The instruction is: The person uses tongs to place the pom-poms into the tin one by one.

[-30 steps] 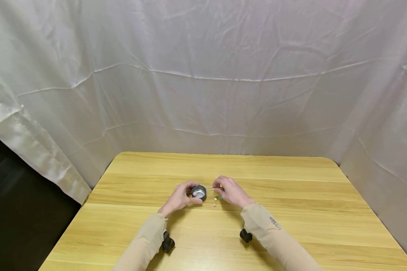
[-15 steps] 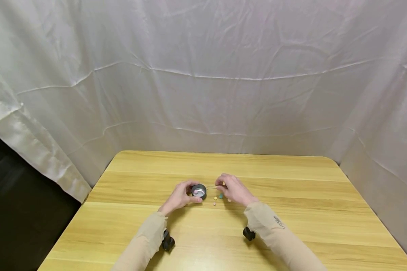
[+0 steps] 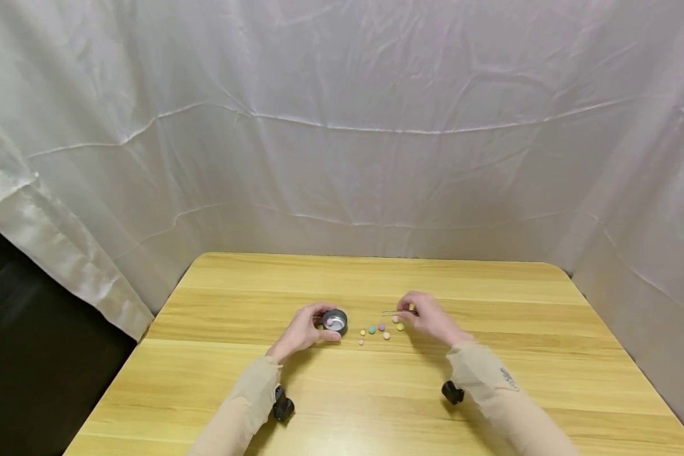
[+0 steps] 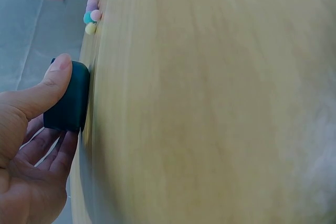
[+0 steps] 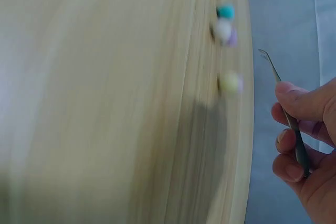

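Dark green outside and silvery within, a small round bowl stands upright on the wooden surface, with a pink ball lying inside it. Its outer wall looks smooth, its lower edge rounded. The person's left grip is clasped about the bowl, thumb on the near side, fingers on the far side. To the bowl's right lies a loose scatter of matte, soft-coloured balls: a small yellow ball, a pale pink ball nearer the person, a teal ball, a purple ball, a cream ball and, furthest right, a second yellow ball. The right grip pinches slim tweezers between thumb and fingers, above the surface, near the second yellow ball. The tweezers have a dark, thicker body narrowing to thin metal prongs with bent tips, which point toward the bowl and sit well apart from it.
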`<action>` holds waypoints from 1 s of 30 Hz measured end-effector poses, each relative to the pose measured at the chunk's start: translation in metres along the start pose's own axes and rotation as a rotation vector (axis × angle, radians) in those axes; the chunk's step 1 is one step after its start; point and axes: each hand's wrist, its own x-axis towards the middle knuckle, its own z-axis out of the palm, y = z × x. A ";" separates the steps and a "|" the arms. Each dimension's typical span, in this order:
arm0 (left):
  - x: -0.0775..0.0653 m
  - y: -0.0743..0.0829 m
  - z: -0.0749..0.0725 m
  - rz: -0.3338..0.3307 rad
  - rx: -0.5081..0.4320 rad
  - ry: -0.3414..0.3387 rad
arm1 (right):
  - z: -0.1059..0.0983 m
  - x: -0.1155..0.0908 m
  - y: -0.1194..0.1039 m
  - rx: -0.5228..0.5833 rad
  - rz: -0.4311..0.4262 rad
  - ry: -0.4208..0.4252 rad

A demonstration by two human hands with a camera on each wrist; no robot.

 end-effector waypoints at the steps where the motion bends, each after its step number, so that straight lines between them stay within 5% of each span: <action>1: 0.000 0.000 0.000 0.000 0.001 0.000 | -0.004 -0.004 0.005 -0.001 0.013 -0.004; 12: 0.000 0.000 -0.001 0.001 -0.004 -0.004 | -0.018 -0.027 0.030 0.050 0.066 -0.072; 30: -0.001 0.001 0.000 0.000 -0.008 -0.008 | -0.012 -0.026 0.028 0.039 0.095 -0.113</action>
